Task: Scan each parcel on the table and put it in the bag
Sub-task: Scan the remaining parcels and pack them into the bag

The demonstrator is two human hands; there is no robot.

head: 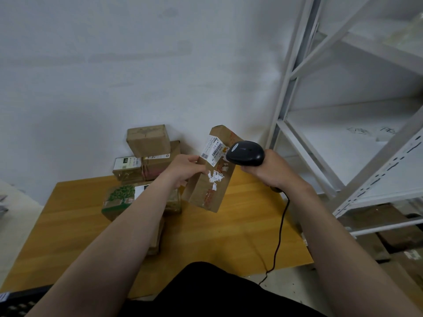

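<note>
One parcel is up in the air over the table, tilted, label facing us. The left hand pinches its left edge, thumb on the front, while the right hand is wrapped round the single scanner, its head just beside the label. At least four more wait on the wood: a top box stacked on a lower box, a tree-printed box, and a flat box half hidden under the left forearm.
</note>
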